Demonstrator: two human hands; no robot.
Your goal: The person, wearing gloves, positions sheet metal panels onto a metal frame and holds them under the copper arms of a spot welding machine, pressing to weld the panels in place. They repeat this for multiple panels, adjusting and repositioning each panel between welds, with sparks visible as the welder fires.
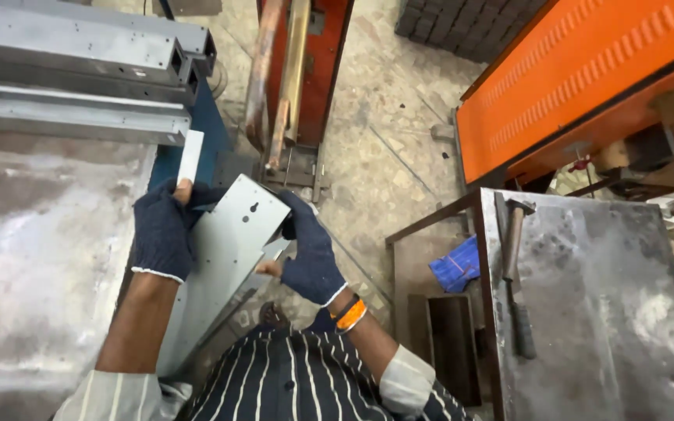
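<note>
Both gloved hands grasp a bent grey sheet-metal channel (232, 242) that slants from the person's lap up toward the steel workbench (40, 257). The left hand (164, 230) clasps the channel's left edge, right beside the bench, with a small white strip (190, 156) showing above its fingers. The right hand (311, 253) grips the channel's right edge. Long grey metal sections (79, 78) lie stacked on the bench's far end. Well right of the bench, a hammer (515, 273) rests on a steel table (610, 312).

Open floor (399, 148) toward 1 o'clock; blocked at 10 by stacked steel channels (79, 62), at 12 by the red machine (306, 70), at 3 by the hammer (515, 273) on the steel table (610, 312)
</note>
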